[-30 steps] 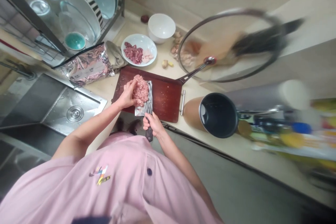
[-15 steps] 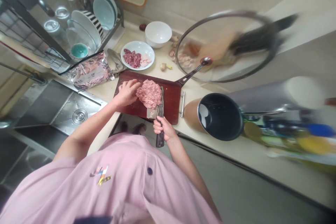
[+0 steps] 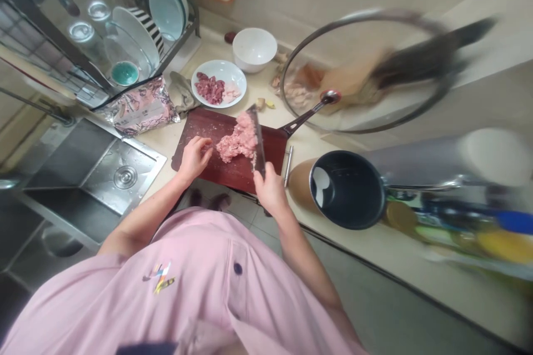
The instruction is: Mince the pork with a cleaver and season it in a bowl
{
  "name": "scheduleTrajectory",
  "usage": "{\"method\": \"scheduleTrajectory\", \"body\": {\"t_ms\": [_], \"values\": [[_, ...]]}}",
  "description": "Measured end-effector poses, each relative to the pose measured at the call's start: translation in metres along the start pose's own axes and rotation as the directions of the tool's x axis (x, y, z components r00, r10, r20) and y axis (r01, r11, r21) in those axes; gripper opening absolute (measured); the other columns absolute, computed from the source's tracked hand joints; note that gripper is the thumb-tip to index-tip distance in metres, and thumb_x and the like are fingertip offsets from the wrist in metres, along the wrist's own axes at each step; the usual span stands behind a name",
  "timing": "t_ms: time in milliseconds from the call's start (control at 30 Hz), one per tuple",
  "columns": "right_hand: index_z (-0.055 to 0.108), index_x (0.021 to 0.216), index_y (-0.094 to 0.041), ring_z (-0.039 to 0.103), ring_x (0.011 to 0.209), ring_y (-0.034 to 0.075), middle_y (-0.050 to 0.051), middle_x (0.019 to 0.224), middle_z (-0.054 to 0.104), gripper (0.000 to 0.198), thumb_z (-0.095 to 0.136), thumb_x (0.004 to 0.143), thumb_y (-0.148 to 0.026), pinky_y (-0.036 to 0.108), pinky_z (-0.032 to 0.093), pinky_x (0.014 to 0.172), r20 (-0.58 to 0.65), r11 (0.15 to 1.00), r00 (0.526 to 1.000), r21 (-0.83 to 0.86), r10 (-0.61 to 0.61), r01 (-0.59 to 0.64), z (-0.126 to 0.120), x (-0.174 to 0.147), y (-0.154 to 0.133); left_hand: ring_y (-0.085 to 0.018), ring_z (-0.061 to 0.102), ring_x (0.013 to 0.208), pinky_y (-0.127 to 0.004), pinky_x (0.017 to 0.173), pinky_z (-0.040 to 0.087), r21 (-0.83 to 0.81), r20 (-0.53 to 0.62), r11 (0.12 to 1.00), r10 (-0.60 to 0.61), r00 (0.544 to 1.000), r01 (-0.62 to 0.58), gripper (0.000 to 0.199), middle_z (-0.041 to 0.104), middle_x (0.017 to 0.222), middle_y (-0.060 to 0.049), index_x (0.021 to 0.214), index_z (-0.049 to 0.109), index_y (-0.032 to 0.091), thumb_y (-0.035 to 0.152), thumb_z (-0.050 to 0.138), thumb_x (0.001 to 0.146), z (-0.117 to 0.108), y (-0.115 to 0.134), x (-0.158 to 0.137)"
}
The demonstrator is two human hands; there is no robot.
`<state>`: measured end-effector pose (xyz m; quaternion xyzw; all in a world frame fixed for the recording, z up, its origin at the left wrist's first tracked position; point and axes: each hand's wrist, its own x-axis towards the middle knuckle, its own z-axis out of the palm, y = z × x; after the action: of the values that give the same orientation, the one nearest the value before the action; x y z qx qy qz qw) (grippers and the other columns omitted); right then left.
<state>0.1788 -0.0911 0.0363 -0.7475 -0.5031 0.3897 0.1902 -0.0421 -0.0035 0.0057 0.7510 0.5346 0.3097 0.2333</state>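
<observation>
Right hand is clenched round the handle of a cleaver; blade stands on edge, running away from the knuckles across the cutting board. Minced meat is piled against the blade's left face, sitting between the two hands, roughly mid-board.

Left hand rests on the board, fingers loosely curled, gripping nothing; fingertips just short of the mince pile, maybe touching its edge, can't tell.

Edges and room:
- Bare board left of and beyond the left fingers, out to the board's far-left corner. That's the open space.
- Near board edge sits right under both wrists, at the counter lip.
- Right of the right knuckles: board's metal handle, then a dark saucepan close by. Tight on that side.
- Past the blade tip: a long pan handle touches the board's far-right corner, leading to a glass lid.
- Beyond the left fingertips, off the board: plate of cut meat, white bowl, crumpled cloth.
- Left of the left hand: foil bag, then sink below it.

Writing: foil bag carries a small label, too blurred to read. Shirt has a small multicolour logo, not legible.
</observation>
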Motion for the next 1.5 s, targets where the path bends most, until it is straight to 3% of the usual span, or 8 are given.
{"method": "scheduleTrajectory", "body": {"t_ms": [67,167,400,533,667,1233,1333,1500], "values": [[0.051,0.104,-0.017,0.061,0.069,0.02,0.009,0.083,0.065,0.016,0.045,0.091,-0.025,0.028,0.04,0.062,0.009,0.933,0.997,-0.351,-0.083,0.081,0.001,0.009,-0.011,-0.015,0.057,0.076,-0.028,0.074,0.047,0.001,-0.026,1.0,0.001,1.0,-0.001,0.017,0.061,0.09,-0.005,0.098,0.063,0.018,0.017,0.057,0.082,0.002,-0.002,-0.007],[0.052,0.109,-0.016,0.064,0.074,0.022,0.012,0.087,0.068,0.022,0.041,0.094,-0.027,0.028,0.038,0.063,0.033,0.846,0.986,-0.509,-0.164,0.158,0.001,0.013,-0.02,-0.014,0.057,0.076,-0.027,0.074,0.046,0.005,-0.1,1.0,0.004,0.995,-0.003,0.014,0.061,0.09,-0.005,0.097,0.062,0.018,0.022,0.054,0.087,0.002,-0.013,-0.014],[0.056,0.112,-0.017,0.063,0.069,0.023,0.01,0.08,0.069,0.027,0.042,0.093,-0.029,0.028,0.036,0.06,0.119,0.8,0.985,-0.576,-0.122,0.169,-0.007,0.014,-0.025,-0.015,0.056,0.073,-0.027,0.07,0.044,-0.015,-0.284,0.996,-0.086,0.955,0.085,0.023,0.062,0.08,-0.004,0.087,0.062,0.018,0.034,0.046,0.093,0.009,-0.046,-0.023],[0.054,0.119,-0.015,0.065,0.074,0.024,0.012,0.085,0.07,0.034,0.039,0.094,-0.032,0.028,0.038,0.064,0.043,0.837,0.977,-0.51,-0.208,0.2,-0.007,0.015,-0.029,-0.014,0.056,0.073,-0.028,0.072,0.045,-0.034,-0.317,0.994,-0.112,0.942,0.106,0.025,0.062,0.081,-0.005,0.088,0.062,0.018,0.036,0.045,0.094,0.012,-0.049,-0.026],[0.057,0.118,-0.017,0.065,0.076,0.024,0.012,0.088,0.07,0.031,0.043,0.092,-0.029,0.028,0.04,0.066,0.15,0.835,0.978,-0.512,-0.146,0.203,0.001,0.016,-0.033,-0.015,0.058,0.078,-0.028,0.074,0.046,-0.051,-0.301,0.993,-0.115,0.947,0.105,0.024,0.063,0.085,-0.006,0.091,0.061,0.017,0.035,0.045,0.093,0.01,-0.048,-0.027],[0.057,0.12,-0.018,0.067,0.082,0.026,0.011,0.09,0.072,0.033,0.043,0.092,-0.03,0.029,0.042,0.069,0.203,0.819,0.962,-0.509,-0.184,0.264,0.015,0.013,-0.039,-0.015,0.059,0.079,-0.029,0.075,0.047,-0.097,-0.274,0.989,-0.138,0.952,0.116,0.021,0.063,0.087,-0.006,0.093,0.061,0.017,0.033,0.047,0.093,0.012,-0.051,-0.028],[0.055,0.123,-0.017,0.067,0.084,0.025,0.012,0.093,0.071,0.036,0.04,0.094,-0.032,0.028,0.041,0.07,0.123,0.836,0.965,-0.483,-0.23,0.261,0.013,0.013,-0.037,-0.016,0.058,0.078,-0.029,0.074,0.046,-0.097,-0.28,0.989,-0.133,0.951,0.109,0.022,0.063,0.087,-0.006,0.093,0.061,0.017,0.033,0.046,0.093,0.012,-0.05,-0.028],[0.057,0.118,-0.017,0.067,0.078,0.026,0.012,0.085,0.071,0.032,0.042,0.093,-0.029,0.028,0.039,0.065,0.165,0.804,0.973,-0.55,-0.159,0.225,0.012,0.013,-0.037,-0.016,0.058,0.079,-0.029,0.074,0.046,-0.086,-0.275,0.99,-0.128,0.953,0.109,0.021,0.063,0.087,-0.007,0.092,0.061,0.017,0.032,0.047,0.092,0.011,-0.05,-0.028]]}}
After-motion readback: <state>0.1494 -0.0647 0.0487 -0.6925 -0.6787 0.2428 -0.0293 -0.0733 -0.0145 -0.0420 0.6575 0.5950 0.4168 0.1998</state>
